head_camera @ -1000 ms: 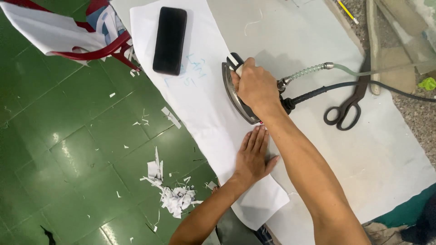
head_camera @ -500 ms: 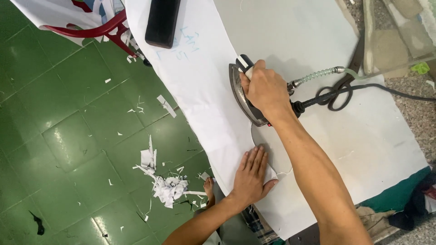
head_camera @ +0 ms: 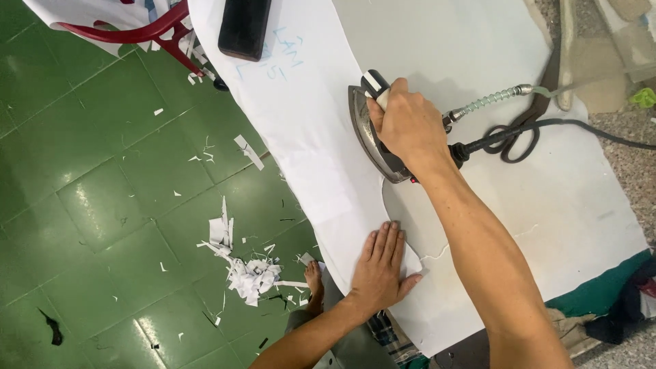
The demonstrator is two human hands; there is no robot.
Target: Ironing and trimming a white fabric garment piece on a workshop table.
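Note:
My right hand (head_camera: 404, 123) grips the handle of a steam iron (head_camera: 374, 140) that rests flat on a long white cloth piece (head_camera: 311, 143) on the white padded table (head_camera: 547, 205). A springy hose and a black cord (head_camera: 506, 137) run from the iron's back to the right. My left hand (head_camera: 383, 263) lies flat with fingers spread on the near end of the cloth piece, below the iron.
A black rectangular block (head_camera: 244, 27) sits on the far end of the cloth. Scissors (head_camera: 529, 119) lie beside the cord. White scraps (head_camera: 246, 273) litter the green tiled floor (head_camera: 102, 205). A red chair (head_camera: 137, 31) holds fabric at top left. My bare foot (head_camera: 313, 280) shows below.
The view has shifted, so the table and cloth sit higher in frame. My right hand has held the iron on the cloth throughout, and my left hand has stayed pressed on the cloth's near end.

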